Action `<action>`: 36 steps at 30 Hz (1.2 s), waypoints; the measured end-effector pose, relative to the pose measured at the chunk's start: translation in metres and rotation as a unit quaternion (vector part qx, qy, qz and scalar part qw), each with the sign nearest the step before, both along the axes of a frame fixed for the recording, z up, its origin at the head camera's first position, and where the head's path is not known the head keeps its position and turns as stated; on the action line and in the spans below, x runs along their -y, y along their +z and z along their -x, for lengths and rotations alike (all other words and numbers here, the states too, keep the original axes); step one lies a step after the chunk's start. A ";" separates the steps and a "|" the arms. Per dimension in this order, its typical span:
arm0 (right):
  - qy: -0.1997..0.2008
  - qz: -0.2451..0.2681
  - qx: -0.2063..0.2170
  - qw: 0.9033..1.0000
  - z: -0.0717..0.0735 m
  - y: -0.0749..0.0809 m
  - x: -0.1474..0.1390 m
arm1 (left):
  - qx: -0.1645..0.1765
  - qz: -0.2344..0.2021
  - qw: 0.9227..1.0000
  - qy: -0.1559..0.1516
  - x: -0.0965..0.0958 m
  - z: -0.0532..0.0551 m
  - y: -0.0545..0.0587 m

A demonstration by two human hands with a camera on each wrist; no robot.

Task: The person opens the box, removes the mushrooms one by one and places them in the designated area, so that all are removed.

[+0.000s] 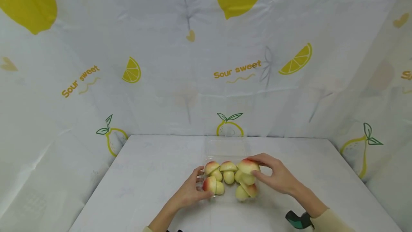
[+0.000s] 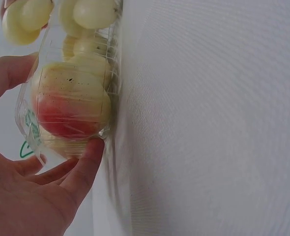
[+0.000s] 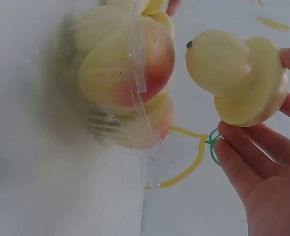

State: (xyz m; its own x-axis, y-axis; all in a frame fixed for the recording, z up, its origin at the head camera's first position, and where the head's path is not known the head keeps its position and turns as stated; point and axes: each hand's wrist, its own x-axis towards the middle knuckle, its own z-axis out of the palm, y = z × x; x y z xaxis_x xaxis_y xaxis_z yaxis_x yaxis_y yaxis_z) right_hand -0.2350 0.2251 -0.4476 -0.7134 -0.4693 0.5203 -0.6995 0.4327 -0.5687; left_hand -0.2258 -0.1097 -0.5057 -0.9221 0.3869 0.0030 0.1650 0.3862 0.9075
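A clear plastic clamshell box (image 1: 226, 148) sits on the table with its lid tipped back. Inside lie several toy mushrooms (image 1: 228, 171), pale yellow with red-blushed caps. My left hand (image 1: 190, 191) holds the box's left side, thumb at the near rim and fingers along the wall, as the left wrist view shows beside a red-capped mushroom (image 2: 71, 101). Over the box's right part, my right hand (image 1: 278, 176) pinches one mushroom (image 3: 238, 76) by its cap. In the right wrist view that mushroom is apart from the box rim (image 3: 137, 73), its stem pointing away from the palm.
The white table (image 1: 154, 160) extends around the box on all sides. Behind it hangs a white cloth (image 1: 167, 106) printed with lemons and lettering. A dark green and black device (image 1: 298, 220) is at my right wrist.
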 end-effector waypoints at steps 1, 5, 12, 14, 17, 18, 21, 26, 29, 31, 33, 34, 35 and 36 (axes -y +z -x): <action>-0.002 -0.001 -0.001 1.000 0.000 0.001 -0.002 | 0.001 -0.001 1.000 0.000 0.000 0.000 0.000; -0.015 -0.006 -0.007 1.000 -0.001 0.004 -0.010 | 0.005 -0.004 1.000 -0.002 0.001 0.001 0.000; -0.032 -0.014 -0.019 0.999 -0.001 0.009 -0.024 | 0.010 -0.004 1.000 0.000 0.003 0.000 0.002; -0.039 -0.014 -0.019 0.999 -0.001 0.011 -0.028 | 0.009 -0.005 1.000 0.000 0.003 0.000 0.002; -0.049 -0.015 -0.019 0.999 0.000 0.012 -0.034 | 0.007 -0.006 1.000 -0.002 0.002 0.000 0.003; -0.051 -0.015 -0.020 0.998 0.000 0.013 -0.035 | 0.006 -0.005 1.000 -0.002 0.002 0.000 0.003; -0.058 -0.010 -0.023 0.998 0.001 0.013 -0.040 | 0.005 -0.006 1.000 -0.003 0.001 0.001 0.002; -0.066 0.014 -0.013 0.998 0.005 0.010 -0.048 | 0.007 -0.007 1.000 0.000 0.001 0.002 0.000; -0.075 0.027 -0.004 0.997 0.008 0.007 -0.054 | 0.009 -0.009 1.000 0.001 0.001 0.002 -0.001; -0.082 0.031 0.002 0.996 0.010 0.005 -0.057 | 0.010 -0.010 1.000 0.001 0.000 0.001 -0.001; -0.089 0.032 0.005 0.995 0.012 0.004 -0.060 | 0.010 -0.011 1.000 0.002 0.000 0.001 -0.002; -0.094 0.029 0.006 0.995 0.014 0.003 -0.061 | 0.009 -0.011 1.000 0.001 0.000 0.001 -0.002; -0.098 0.028 0.009 0.995 0.015 0.001 -0.063 | 0.008 -0.012 1.000 0.001 0.000 0.001 -0.002; -0.103 0.028 0.011 0.994 0.015 0.000 -0.064 | 0.007 -0.012 1.000 0.001 0.000 0.001 -0.003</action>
